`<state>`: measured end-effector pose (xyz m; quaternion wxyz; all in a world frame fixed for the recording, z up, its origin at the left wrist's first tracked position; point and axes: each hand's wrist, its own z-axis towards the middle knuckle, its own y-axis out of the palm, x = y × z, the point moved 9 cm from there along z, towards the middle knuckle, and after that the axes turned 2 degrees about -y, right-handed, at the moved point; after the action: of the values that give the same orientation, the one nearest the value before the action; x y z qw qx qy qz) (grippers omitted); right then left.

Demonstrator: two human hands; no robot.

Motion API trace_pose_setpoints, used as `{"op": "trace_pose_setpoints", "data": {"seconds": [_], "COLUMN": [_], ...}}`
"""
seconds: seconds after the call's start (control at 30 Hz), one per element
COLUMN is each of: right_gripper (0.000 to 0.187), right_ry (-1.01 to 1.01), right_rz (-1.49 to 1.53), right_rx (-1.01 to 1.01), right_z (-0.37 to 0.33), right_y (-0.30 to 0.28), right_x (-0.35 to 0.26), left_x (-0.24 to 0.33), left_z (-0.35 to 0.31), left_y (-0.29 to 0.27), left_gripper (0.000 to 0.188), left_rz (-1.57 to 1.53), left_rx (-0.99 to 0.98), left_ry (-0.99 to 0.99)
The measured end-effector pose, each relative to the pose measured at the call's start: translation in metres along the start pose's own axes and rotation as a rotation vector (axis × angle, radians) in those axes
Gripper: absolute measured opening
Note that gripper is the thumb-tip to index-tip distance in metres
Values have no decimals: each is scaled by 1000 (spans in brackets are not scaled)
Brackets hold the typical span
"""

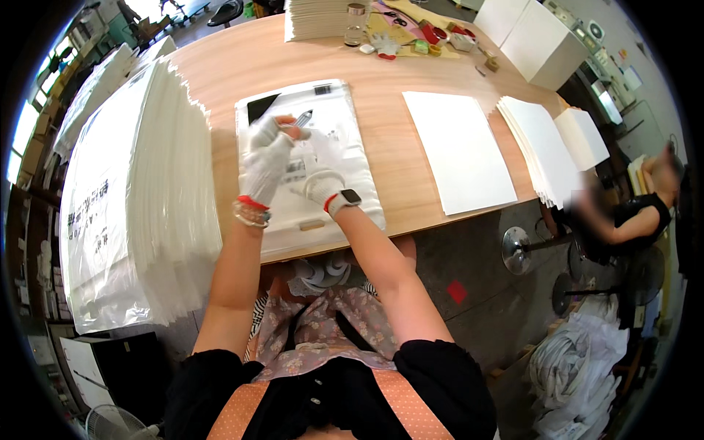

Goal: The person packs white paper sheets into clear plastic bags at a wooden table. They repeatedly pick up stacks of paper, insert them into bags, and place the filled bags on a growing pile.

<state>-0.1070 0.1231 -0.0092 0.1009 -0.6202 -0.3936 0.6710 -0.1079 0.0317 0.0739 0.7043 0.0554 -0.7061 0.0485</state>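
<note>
1. i am viewing a wooden table [394, 158] from afar; it is carrying the flat package [350, 128], which i am using as my landmark.
2. a tall stack of bagged packages [139, 176] is standing left of the flat package; i am judging that elbows need to be working clear of its side.
3. the flat package itself is lying on the table in front of the person, its lower end reaching the near edge; i am wanting it pressed smooth, since slack plastic could be rucking under a moving hand.
4. a white sheet [462, 154] is lying right of the flat package, well apart; i am leaving it undisturbed.
5. the left hand [268, 154], gloved, is poised over the upper left part of the flat package, gripping a slim tool; i am favouring a light, steady pinch here.
6. the right hand [321, 188], also gloved, is hovering over or resting on the flat package's middle; blur is hiding its fingers, so i am unable to tell whether it is grasping anything. a flat, spread palm would be steadying best.
7. a small tan strip [312, 225] is showing low on the flat package; i am steering around it.
8. the slim tool [303, 117] is pointing up and right above the flat package, perhaps a pen or cutter; i am minding its tip near the plastic.
</note>
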Motion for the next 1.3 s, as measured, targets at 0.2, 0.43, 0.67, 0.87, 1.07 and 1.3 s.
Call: {"op": "trace_pose_setpoints", "data": {"seconds": [0.2, 0.43, 0.67, 0.87, 1.07, 1.3], "right_gripper": [36, 65, 51, 31, 17, 54], "right_ry": [-362, 38, 188, 327, -279, 380], "right_rz": [-32, -608, -447, -517, -498, 1225], "right_rx": [209, 669, 626, 781, 169, 545], "right_z": [-59, -192, -196, -185, -230, -316], "right_y": [18, -158, -210, -242, -95, -69], "right_x": [23, 187, 294, 262, 89, 255], "left_x": [25, 59, 34, -93, -194, -108], "left_z": [-7, -93, -148, -175, -163, -167], "left_y": [5, -22, 18, 160, 216, 119], "left_gripper": [29, 41, 27, 11, 36, 49], "left_rz": [449, 429, 177, -22, -990, 493], "left_rx": [-47, 258, -124, -668, -581, -886], "left_ry": [366, 863, 643, -156, -932, -478]}}
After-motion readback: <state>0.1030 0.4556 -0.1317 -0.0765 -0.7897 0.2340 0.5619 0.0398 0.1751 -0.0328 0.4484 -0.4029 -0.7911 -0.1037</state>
